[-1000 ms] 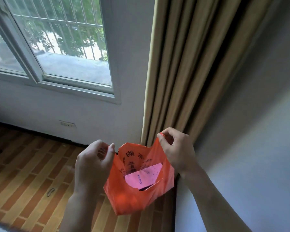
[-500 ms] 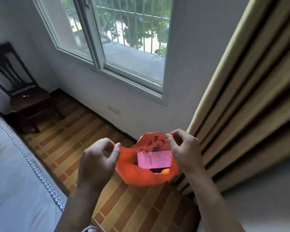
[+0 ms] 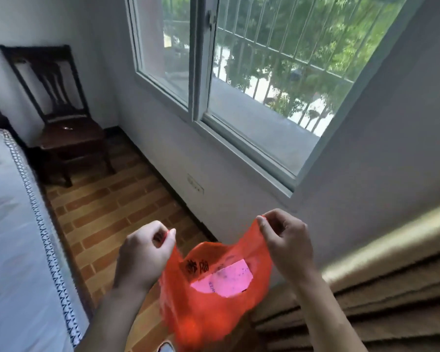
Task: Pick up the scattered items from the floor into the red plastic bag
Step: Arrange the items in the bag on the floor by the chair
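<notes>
Holding the red plastic bag (image 3: pixel 214 298) open at chest height, between both hands, above the floor (image 3: pixel 117 212) and close to the curtain (image 3: pixel 381 288). Left hand (image 3: pixel 142 255): thumb and forefinger pinched on the bag's left rim, other fingers curled. Right hand (image 3: pixel 285 242): same pinch on the right rim. Mouth spread wide, bag hanging slack below.

Contents: one pink card or packet (image 3: pixel 224 278) w/ dark print, lying flat against the far wall of the bag. Something rounder seems to bulge low in the bag; can't tell what through the plastic. Black characters printed on the bag wall.

Step in hand, by my judgement: bag prepped and checked, between pick-ups. No scattered item visible on the floor strip betw. the bed (image 3: pixel 13 237) and the wall; a pale object (image 3: pixel 167 348) at the bottom edge is too cropped to identify.

Next move likely calls for: looking lower to find remaining items, freeing one hand for the pick-up while the other keeps the rim, then dropping the item into the mouth.

Also noted: dark wooden chair (image 3: pixel 61 118) in the corner, barred window (image 3: pixel 239 72).
</notes>
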The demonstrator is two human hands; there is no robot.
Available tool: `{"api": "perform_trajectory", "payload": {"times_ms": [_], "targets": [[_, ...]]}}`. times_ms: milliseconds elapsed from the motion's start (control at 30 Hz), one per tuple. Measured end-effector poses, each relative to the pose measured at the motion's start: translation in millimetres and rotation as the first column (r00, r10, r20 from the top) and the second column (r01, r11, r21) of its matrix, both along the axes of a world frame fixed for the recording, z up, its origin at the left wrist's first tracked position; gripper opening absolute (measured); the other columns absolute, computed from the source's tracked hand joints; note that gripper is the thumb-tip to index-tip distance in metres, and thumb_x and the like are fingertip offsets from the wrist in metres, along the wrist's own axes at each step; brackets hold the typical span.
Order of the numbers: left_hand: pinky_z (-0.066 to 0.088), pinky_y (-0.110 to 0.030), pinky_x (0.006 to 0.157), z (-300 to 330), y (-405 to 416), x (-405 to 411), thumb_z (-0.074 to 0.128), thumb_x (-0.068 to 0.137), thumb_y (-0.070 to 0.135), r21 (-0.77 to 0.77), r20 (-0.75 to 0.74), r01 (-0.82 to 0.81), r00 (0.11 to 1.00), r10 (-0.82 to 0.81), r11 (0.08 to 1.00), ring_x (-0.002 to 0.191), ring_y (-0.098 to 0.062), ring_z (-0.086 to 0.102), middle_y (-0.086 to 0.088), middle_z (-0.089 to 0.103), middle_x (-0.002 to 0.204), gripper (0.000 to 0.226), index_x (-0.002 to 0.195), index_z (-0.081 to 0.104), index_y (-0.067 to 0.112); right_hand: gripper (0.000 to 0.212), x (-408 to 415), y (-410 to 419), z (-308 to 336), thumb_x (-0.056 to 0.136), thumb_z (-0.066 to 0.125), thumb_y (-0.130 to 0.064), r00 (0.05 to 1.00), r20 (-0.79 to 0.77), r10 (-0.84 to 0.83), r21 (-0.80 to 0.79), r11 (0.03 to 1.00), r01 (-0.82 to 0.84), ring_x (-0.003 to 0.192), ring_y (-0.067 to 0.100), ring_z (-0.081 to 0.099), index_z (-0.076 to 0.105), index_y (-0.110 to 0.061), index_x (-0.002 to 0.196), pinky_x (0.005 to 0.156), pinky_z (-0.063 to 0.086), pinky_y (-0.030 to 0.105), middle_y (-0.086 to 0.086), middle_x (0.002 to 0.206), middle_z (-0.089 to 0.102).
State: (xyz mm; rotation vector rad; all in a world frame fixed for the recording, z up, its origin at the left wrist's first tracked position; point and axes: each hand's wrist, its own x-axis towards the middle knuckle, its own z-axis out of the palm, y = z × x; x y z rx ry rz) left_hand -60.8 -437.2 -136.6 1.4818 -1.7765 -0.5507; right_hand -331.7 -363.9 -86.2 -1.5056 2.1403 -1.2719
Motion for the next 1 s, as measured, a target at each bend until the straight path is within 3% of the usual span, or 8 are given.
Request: {"api": "perform_trajectory", "payload": {"times_ms": [167, 333, 467, 733, 1000], "targets": [[0.05, -0.035, 0.058, 9.9, -63.7, 10.0, 0.079, 0.088, 0.026, -0.049, -0.012, 0.02, 1.0, -0.02, 0.999, 0.059, -0.014, 0.057, 0.009, 0.057, 0.06, 0.031, 0.067, 0.057, 0.02, 0.025, 13.5, -62.9, 13.1, 0.093, 0.075, -0.019, 0.998, -0.06, -0.015, -0.025, 1.0, 0.014, 0.055, 0.004, 0.053, 0.064, -0.019, 0.07, 0.053, 0.036, 0.015, -0.008, 0.058, 0.058], [0.04, -0.029, 0.057, 13.3, -107.9, 36.4, 0.079, 0.088, 0.025, -0.092, -0.015, -0.02, 1.0, 0.018, 0.996, 0.059, -0.009, 0.055, 0.008, 0.056, 0.059, 0.03, 0.067, 0.058, 0.02, 0.024, 28.8, -111.8, 16.0, 0.095, 0.073, -0.022, 0.997, -0.067, 0.028, -0.055, 0.998, -0.031, 0.058, 0.01, 0.056, 0.065, -0.018, 0.072, 0.055, 0.043, 0.027, -0.005, 0.061, 0.06], [0.051, -0.033, 0.058, 8.0, -126.2, 62.1, 0.078, 0.09, 0.026, -0.068, -0.022, -0.064, 0.998, 0.063, 0.996, 0.062, -0.011, 0.059, 0.01, 0.06, 0.062, 0.029, 0.068, 0.059, 0.022, 0.026, 41.0, -146.8, 14.6, 0.094, 0.073, -0.02, 0.992, -0.076, 0.098, -0.054, 0.993, -0.103, 0.059, 0.015, 0.052, 0.062, -0.017, 0.071, 0.058, 0.043, 0.034, -0.001, 0.061, 0.057], [0.046, -0.031, 0.055, -19.3, -167.0, 104.3, 0.08, 0.088, 0.025, -0.002, 0.004, -0.222, 0.975, 0.222, 0.975, 0.058, -0.012, 0.056, 0.01, 0.056, 0.059, 0.034, 0.066, 0.053, 0.022, 0.029, 72.1, -238.0, -0.4, 0.093, 0.074, -0.017, 0.967, -0.043, 0.253, -0.001, 0.967, -0.253, 0.055, 0.005, 0.047, 0.06, -0.02, 0.067, 0.053, 0.036, 0.019, -0.006, 0.059, 0.056], [0.048, -0.034, 0.055, -45.1, -223.9, 124.5, 0.078, 0.089, 0.028, 0.126, 0.069, -0.381, 0.924, 0.375, 0.916, 0.055, -0.014, 0.055, 0.006, 0.055, 0.058, 0.036, 0.066, 0.052, 0.02, 0.03, 89.6, -354.1, -43.6, 0.092, 0.074, -0.023, 0.917, -0.023, 0.398, 0.112, 0.913, -0.393, 0.054, 0.013, 0.053, 0.06, -0.018, 0.067, 0.055, 0.044, 0.032, -0.003, 0.058, 0.057]]}}
